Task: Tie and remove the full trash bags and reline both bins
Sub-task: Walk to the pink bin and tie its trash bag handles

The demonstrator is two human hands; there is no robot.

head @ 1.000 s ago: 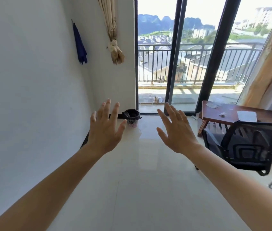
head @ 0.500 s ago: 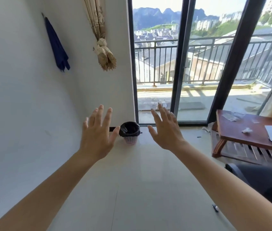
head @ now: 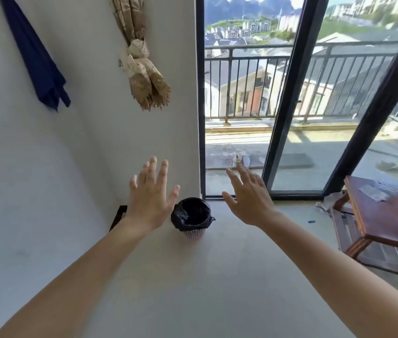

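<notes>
Barely started: your left hand [head: 150,198] and right hand [head: 249,198] hover spread and empty. At twelve o'clock, the small pink mesh bin [head: 194,234] holds its black plastic trash bag [head: 190,211], not yet tied.

Forearms [head: 90,272] bare to frame edge; left grip [head: 150,198], right grip [head: 249,198] bare.

The person stands nearer the corner than a second ago. The mesh bin [head: 194,234] with its black trash bag [head: 193,213] now lies between the outspread left hand [head: 150,201] and right hand [head: 249,198]. The office chair has passed from sight.
</notes>
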